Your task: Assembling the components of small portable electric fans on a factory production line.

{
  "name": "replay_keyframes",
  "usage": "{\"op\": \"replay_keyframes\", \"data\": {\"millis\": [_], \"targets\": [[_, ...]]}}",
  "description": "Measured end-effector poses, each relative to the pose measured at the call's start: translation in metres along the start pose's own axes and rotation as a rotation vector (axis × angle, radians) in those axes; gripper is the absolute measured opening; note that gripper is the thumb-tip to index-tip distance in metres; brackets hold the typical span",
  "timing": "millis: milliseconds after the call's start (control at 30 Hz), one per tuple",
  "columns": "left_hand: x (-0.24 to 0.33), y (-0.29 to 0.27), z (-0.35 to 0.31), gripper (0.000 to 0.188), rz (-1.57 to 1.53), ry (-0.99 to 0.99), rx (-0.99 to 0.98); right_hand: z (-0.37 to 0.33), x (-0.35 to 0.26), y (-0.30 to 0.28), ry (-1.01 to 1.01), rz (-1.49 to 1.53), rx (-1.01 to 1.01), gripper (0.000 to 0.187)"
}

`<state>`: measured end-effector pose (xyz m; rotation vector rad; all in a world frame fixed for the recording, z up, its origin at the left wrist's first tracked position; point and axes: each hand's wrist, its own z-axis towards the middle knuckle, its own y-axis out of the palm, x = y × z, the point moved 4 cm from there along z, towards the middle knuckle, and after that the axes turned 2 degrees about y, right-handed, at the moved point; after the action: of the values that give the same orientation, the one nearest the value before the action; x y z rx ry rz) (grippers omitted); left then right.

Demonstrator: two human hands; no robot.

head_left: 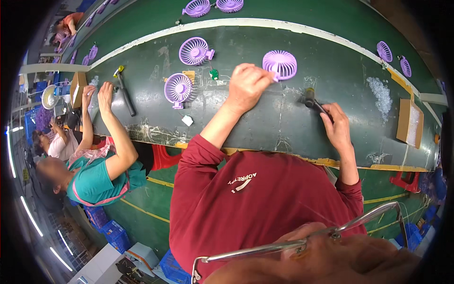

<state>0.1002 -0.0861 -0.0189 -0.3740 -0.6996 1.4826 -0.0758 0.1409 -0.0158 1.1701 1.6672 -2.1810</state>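
Note:
My left hand point(247, 89) is closed at the short neck of a purple fan head point(280, 65), whose round slatted grille points away from me above the dark green bench. In my right hand point(337, 127) is the handle of a small mallet point(309, 98), its blunt head low over the bench just below and right of the fan head. Left of my left arm lie two more purple fan heads point(194, 51) point(178, 88). Near them are a small green circuit board point(214, 74) and a white scrap point(187, 120).
Small clear pieces point(379, 96) are scattered on the right, beside an open cardboard box point(409, 123). At left, a co-worker in teal point(101, 173) has both hands raised by a yellow-headed hammer point(125, 91). Beyond the white rail point(265, 23) run more purple fan parts.

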Motion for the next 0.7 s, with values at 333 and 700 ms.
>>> {"op": "replay_keyframes", "data": {"millis": [333,700], "targets": [[0.005,0.021,-0.023,0.009,-0.073,0.058,-0.156,0.05,-0.075,0.011,-0.262,0.206,0.185,0.029],[0.014,0.031,0.026,0.016,-0.035,0.002,-0.126,0.012,-0.003,0.016,-0.047,-0.026,-0.054,0.026]]}}
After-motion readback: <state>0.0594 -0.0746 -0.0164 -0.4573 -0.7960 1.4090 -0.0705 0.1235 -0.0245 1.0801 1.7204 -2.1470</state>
